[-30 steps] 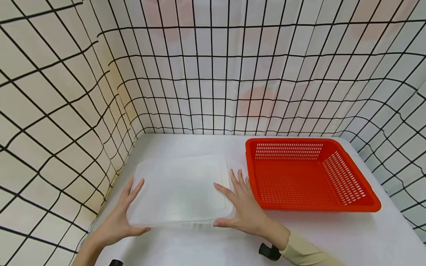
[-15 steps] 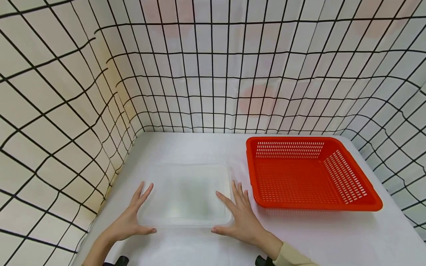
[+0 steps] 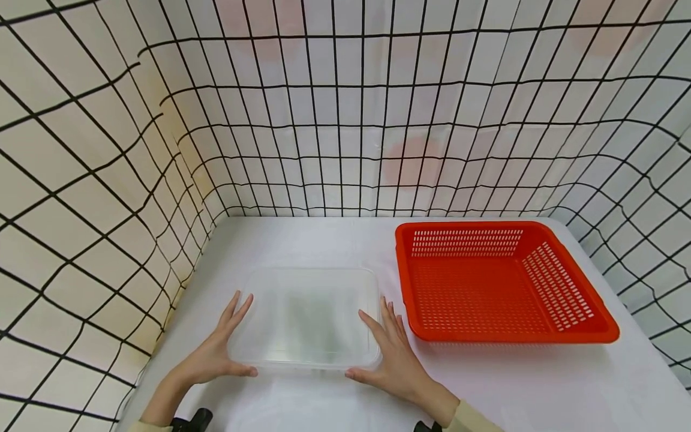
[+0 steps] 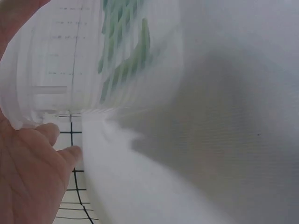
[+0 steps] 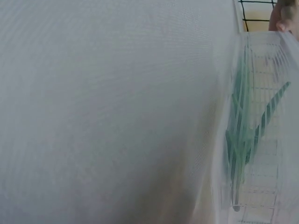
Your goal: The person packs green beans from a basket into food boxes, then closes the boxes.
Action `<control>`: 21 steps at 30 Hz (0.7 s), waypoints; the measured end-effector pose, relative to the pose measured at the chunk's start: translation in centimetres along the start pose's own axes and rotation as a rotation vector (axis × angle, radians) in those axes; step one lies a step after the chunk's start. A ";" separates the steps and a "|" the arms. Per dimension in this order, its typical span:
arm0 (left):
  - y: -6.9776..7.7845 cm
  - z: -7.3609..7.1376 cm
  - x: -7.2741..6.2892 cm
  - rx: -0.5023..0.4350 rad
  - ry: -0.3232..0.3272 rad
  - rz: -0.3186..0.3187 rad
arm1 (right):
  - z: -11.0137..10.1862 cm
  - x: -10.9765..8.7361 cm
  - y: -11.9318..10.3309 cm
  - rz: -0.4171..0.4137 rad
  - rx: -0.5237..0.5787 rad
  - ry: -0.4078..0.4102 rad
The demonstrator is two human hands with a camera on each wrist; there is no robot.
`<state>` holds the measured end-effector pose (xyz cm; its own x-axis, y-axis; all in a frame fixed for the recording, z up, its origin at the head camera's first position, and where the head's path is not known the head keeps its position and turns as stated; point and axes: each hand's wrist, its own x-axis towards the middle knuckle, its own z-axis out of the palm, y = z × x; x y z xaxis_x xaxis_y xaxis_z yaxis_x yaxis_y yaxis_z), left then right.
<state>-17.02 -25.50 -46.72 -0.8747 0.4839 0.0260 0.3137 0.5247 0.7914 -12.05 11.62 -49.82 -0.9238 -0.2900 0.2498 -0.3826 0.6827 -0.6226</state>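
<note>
A clear rectangular plastic container [image 4: 140,84] stands on the white tabletop with a translucent lid [image 3: 308,318] lying level on top. Slender green strips [image 5: 240,135] show through its ribbed wall; their kind is unclear. At the near left corner, my left hand [image 3: 210,357] touches the lid's rim, thumb in front and straight fingers along the side. My right hand [image 3: 396,360] spans the near right corner likewise, fingers extended and spread. The palm and thumb of the left hand show close to the rim in the left wrist view.
A red perforated plastic basket [image 3: 480,294] sits right of the container, near my right fingers. Black wire mesh [image 3: 345,126] encloses the table at the back and both sides. Dark wrist-camera mounts [image 3: 197,420] show at the bottom edge.
The lid was tilted, its left side set off the container, and has come down level on it. Both hands moved slightly toward the near edge with it, then shifted a little right in view.
</note>
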 end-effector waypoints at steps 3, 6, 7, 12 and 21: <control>-0.1 0.3 -0.1 0.000 -0.004 -0.006 | 0.1 -0.1 -0.1 0.020 0.025 -0.009; -0.3 0.7 -0.5 0.012 0.003 -0.013 | 0.2 -0.5 -0.3 0.038 0.066 -0.022; -0.3 0.8 -0.7 0.018 0.007 -0.015 | 0.3 -0.7 -0.3 0.044 0.086 -0.027; -0.4 1.2 -1.3 0.046 0.029 -0.009 | 0.7 -1.3 -0.6 0.070 0.114 -0.024; -1.0 0.5 -0.5 0.096 0.052 0.007 | 0.7 -0.7 -0.8 0.142 0.173 -0.059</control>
<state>-16.75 -25.91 -47.86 -0.8896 0.4520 0.0653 0.3517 0.5869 0.7293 -11.10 10.76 -50.01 -0.9642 -0.2414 0.1099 -0.2366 0.5958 -0.7675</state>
